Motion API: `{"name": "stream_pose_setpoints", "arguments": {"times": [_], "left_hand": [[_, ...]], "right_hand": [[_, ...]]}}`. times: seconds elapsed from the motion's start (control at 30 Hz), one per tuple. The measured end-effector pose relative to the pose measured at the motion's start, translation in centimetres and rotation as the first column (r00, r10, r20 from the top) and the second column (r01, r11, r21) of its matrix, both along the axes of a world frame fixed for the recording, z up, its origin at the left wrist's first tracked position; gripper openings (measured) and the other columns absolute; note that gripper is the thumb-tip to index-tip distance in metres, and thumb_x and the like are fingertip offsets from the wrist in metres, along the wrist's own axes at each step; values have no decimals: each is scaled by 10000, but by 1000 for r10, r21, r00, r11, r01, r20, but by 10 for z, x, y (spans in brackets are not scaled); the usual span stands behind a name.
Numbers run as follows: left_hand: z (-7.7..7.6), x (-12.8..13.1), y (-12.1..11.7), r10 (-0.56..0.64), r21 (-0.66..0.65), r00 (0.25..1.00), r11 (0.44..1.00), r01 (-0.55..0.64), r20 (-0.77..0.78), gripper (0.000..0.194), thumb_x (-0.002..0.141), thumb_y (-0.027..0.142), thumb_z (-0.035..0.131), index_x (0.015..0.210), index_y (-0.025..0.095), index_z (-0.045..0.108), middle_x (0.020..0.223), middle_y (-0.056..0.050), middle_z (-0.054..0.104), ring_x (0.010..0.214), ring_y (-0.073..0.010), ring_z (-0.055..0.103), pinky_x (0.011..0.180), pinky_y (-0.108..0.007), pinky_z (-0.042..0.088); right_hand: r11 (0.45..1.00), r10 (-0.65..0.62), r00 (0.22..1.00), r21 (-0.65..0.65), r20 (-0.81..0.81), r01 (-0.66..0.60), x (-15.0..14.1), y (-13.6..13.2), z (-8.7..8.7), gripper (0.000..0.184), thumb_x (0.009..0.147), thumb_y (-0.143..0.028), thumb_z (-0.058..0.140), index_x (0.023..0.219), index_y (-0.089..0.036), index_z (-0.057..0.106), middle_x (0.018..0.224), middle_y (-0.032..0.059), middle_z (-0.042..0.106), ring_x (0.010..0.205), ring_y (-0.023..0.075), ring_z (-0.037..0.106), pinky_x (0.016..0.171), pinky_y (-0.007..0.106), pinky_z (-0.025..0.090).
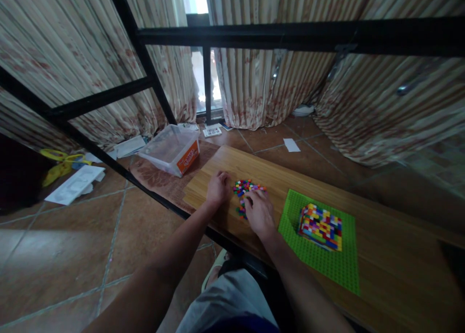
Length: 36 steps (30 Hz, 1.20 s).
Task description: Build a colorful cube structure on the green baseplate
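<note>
1. A wooden table [261, 171] carries a green baseplate [327, 266] bearing a brick structure [321, 226].
2. Left of the baseplate lie loose bricks [241, 187], the right hand [259, 209] over them.
3. Farther left is the left hand [218, 189]; whether either hand's fingers pinch anything, I cannot tell.

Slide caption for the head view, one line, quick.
Right hand at a pile of loose bricks, left hand beside it, a multicolored brick build on a green baseplate.

Brick pile [240, 187] left of baseplate [319, 266], on tabletop [232, 162]
</note>
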<state>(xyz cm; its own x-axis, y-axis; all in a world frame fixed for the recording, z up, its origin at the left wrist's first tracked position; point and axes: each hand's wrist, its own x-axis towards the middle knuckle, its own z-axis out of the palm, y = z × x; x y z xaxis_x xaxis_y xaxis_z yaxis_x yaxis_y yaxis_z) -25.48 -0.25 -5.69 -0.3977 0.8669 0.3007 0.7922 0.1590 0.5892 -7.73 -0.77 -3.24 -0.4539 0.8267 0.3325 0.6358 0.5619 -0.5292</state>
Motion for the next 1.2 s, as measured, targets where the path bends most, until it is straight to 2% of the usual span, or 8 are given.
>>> {"name": "stream_pose_setpoints", "arguments": {"times": [0.13, 0.23, 0.33, 0.53, 0.63, 0.73, 0.93, 1.2], "left_hand": [[1, 0, 0, -3, -1, 1000, 1000, 3, -14, 227, 860, 112, 485, 863, 192, 698, 993, -80, 683, 950, -188, 635, 876, -290, 488], [2, 0, 0, -4, 1, 1000, 1000, 4, -17, 229, 860, 115, 486, 856, 195, 701, 1005, -84, 690, 956, -192, 638, 877, -289, 489], [3, 0, 0, 4, -9, 1000, 1000, -4, -17, 242, 852, 105, 483, 876, 195, 707, 1029, -87, 696, 972, -195, 642, 889, -287, 489], [1, -5, 2, 7, -6, 999, 1000, -7, -33, 248, 850, 142, 473, 899, 202, 709, 1022, -92, 702, 973, -206, 657, 883, -290, 502], [1, -7, 3, 13, -6, 998, 1000, -14, -61, 236, 846, 171, 478, 908, 204, 703, 1024, -92, 700, 972, -214, 660, 873, -296, 507], [3, -8, 3, 12, -18, 997, 1000, -13, -75, 239, 840, 187, 471, 909, 198, 699, 1017, -97, 701, 961, -226, 661, 858, -310, 512], [10, -7, 3, 5, -20, 996, 1000, -7, -94, 244, 827, 198, 463, 881, 198, 701, 1004, -104, 699, 919, -236, 667, 820, -327, 521], [11, -10, 4, 2, -37, 992, 999, -7, -125, 238, 817, 211, 478, 885, 203, 706, 995, -85, 696, 874, -223, 662, 776, -311, 512]], "right_hand": [[989, -95, 968, -135, -234, 64, 20, 2, 8, 210, 895, -255, 495, 911, -201, 698, 953, 78, 703, 896, 201, 636, 846, 344, 484], [962, -200, 895, -252, -400, 102, 39, -6, 17, 213, 876, -335, 541, 922, -206, 704, 934, 71, 726, 849, 193, 666, 800, 335, 521], [936, -284, 820, -329, -498, 124, 62, -20, 27, 252, 857, -390, 585, 991, -215, 708, 999, 75, 738, 902, 200, 686, 827, 355, 543], [867, -482, 695, -403, -533, 293, 128, -34, 42, 336, 839, -476, 613, 1027, -216, 716, 988, 78, 752, 814, 204, 713, 748, 366, 575], [810, -586, 624, -378, -517, 448, 165, -21, 40, 349, 803, -482, 639, 973, -188, 720, 907, 78, 753, 789, 208, 706, 758, 375, 562], [775, -629, 592, -345, -504, 530, 190, -3, 32, 338, 772, -466, 654, 931, -176, 721, 872, 76, 745, 795, 203, 687, 782, 380, 541], [796, -602, 607, -441, -519, 413, 192, 24, 15, 299, 731, -434, 668, 888, -189, 735, 913, 69, 742, 821, 197, 660, 798, 383, 516], [785, -596, 596, -547, -538, 292, 187, 29, 2, 334, 660, -458, 712, 861, -193, 741, 890, 50, 736, 794, 185, 637, 769, 348, 491]]}}
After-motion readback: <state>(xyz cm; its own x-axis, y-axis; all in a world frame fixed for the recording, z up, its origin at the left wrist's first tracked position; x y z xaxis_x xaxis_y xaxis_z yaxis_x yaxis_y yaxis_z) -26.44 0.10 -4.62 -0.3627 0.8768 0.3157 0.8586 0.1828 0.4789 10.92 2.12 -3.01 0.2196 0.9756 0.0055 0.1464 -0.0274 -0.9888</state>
